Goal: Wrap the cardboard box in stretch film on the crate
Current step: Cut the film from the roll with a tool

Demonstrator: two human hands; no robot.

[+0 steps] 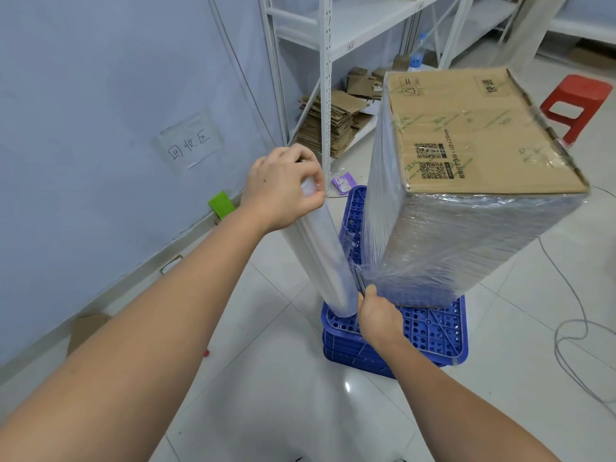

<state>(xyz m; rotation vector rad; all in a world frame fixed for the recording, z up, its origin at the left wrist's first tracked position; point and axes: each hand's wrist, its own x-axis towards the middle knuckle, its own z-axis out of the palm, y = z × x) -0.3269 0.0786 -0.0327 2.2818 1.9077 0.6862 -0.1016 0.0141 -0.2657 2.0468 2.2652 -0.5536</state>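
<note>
Off to my left is a pale blue wall (100,78) with a taped paper sign (189,144) bearing handwritten characters, and low beside its skirting sit a green block (221,203) and a scrap of cardboard (87,328). Ahead of me white shelving (336,35) holds a heap of flattened cardboard (328,123) on its bottom level, with a water bottle (419,54) farther back and a purple packet (343,183) on the tiled floor (266,395) near the upright. To my right I see a red stool (576,103) and a grey cable (571,331) looping over the tiles.
</note>
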